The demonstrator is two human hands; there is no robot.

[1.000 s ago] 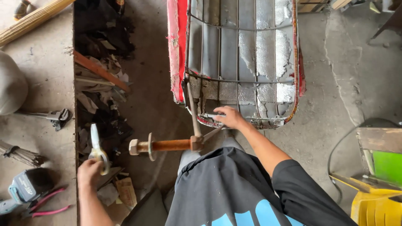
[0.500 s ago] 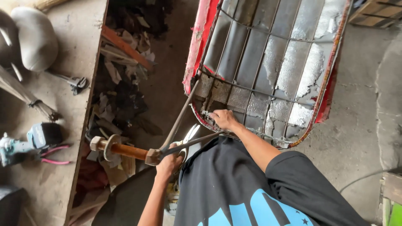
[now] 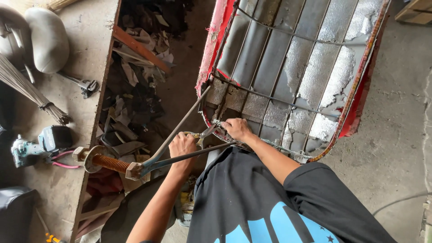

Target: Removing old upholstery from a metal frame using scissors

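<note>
Centre frame: left hand (image 3: 182, 146) grasps pliers (image 3: 203, 135); right hand (image 3: 237, 128) clenches the red seat frame's (image 3: 216, 40) lower edge.

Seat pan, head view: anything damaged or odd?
Yes. The seat pan looks worn: its red rim is chipped and ragged, and the silver lining is torn and peeling in patches. The left hand holds pliers at the lower edge, by the right hand.

No packages, signs or screens visible. Only a small pale label on the teal drill's black battery (image 3: 55, 138), left edge of frame.
</note>
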